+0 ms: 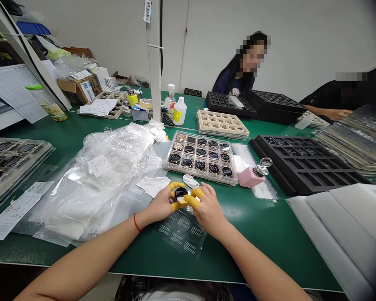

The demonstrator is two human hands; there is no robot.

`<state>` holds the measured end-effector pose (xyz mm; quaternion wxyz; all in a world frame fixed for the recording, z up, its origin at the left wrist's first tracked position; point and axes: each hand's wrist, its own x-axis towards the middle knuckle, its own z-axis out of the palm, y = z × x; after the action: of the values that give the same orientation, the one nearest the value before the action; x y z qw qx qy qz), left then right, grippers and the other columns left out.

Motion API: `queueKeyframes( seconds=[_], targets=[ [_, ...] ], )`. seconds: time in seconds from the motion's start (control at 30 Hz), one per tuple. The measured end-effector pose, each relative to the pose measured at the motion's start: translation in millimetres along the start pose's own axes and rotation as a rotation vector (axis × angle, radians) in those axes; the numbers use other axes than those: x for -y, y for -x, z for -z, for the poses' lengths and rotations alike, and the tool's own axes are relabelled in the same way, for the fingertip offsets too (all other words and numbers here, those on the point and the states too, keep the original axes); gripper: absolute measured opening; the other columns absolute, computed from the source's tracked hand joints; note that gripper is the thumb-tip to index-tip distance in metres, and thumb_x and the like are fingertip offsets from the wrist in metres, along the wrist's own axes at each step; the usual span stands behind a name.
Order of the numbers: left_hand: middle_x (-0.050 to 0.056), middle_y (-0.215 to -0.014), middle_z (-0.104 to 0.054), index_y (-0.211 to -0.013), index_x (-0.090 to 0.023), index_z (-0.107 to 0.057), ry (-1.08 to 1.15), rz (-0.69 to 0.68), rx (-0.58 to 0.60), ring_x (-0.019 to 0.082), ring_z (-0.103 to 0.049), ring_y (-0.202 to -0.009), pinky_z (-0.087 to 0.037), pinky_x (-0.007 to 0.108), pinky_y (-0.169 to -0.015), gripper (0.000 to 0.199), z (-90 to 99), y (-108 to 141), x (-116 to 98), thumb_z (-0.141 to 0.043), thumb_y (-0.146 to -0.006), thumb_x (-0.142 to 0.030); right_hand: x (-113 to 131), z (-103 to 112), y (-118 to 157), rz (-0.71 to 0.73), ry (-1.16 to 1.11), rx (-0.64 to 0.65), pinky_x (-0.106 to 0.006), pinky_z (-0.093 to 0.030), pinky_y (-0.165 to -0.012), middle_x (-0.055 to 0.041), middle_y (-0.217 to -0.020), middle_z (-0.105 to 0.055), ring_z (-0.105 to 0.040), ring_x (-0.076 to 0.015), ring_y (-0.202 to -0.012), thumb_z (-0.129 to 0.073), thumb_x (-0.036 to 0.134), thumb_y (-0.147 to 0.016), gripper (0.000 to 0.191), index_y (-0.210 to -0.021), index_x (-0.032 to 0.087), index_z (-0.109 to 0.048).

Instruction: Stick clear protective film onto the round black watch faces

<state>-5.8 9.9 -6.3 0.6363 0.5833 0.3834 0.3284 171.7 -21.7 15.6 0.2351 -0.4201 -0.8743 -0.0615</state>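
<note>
My left hand (163, 203), in yellow finger cots, grips a round black-faced watch head (181, 193) with white lettering by its rim. The fingers of my right hand (207, 209), also in yellow cots, are closed at the lower right of that face. A whitish bit shows by these fingertips, too small to make out. Under both hands lies a clear film sheet (181, 234) with round outlines and white print. Just beyond, a clear plastic tray (200, 170) carries rows of similar round pieces. A crumpled white cloth (191, 181) sits between the tray and my hands.
Plastic bags (113, 154) cover the left of the green table (253, 259). A pink pump bottle (251, 177) stands right of the tray. Further right are a black foam tray (301, 163) and white foam sheets (341, 225). Two people sit across the table.
</note>
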Motion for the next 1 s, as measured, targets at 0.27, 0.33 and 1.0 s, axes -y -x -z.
queueKeyframes(
  seconds=[0.27, 0.33, 1.0],
  targets=[
    [0.003, -0.093, -0.059, -0.114, -0.020, -0.046, 0.018, -0.069, -0.024, 0.016, -0.059, -0.080, -0.047, 0.026, -0.069, 0.049, 7.4, 0, -6, -0.070, -0.071, -0.028, 2, -4, 3, -0.065, -0.145, -0.039, -0.042, -0.034, -0.093, -0.0047, -0.083, -0.060, -0.049, -0.0205, -0.083, -0.041, 0.009, -0.084, 0.031, -0.097, 0.027, -0.063],
    [0.003, -0.094, -0.059, -0.114, -0.021, -0.043, 0.059, -0.061, -0.013, 0.016, -0.061, -0.084, -0.049, 0.028, -0.073, 0.050, 8.4, 0, -7, -0.069, -0.072, -0.029, -12, -5, 5, -0.216, -0.286, -0.098, -0.040, -0.040, -0.087, -0.0060, -0.090, -0.061, -0.052, -0.0213, -0.087, -0.041, 0.019, -0.088, 0.026, -0.105, 0.025, -0.060],
    [0.004, -0.082, -0.069, -0.139, -0.016, -0.016, 0.137, 0.018, -0.015, 0.018, -0.066, -0.078, -0.046, 0.038, -0.084, 0.077, 4.6, -9, 16, -0.063, -0.079, -0.027, -70, -17, -100, -0.662, -0.473, -0.118, -0.027, -0.046, -0.067, -0.0032, -0.082, -0.062, -0.057, -0.0153, -0.071, -0.049, 0.032, -0.083, 0.027, -0.102, 0.016, -0.057]
  ],
)
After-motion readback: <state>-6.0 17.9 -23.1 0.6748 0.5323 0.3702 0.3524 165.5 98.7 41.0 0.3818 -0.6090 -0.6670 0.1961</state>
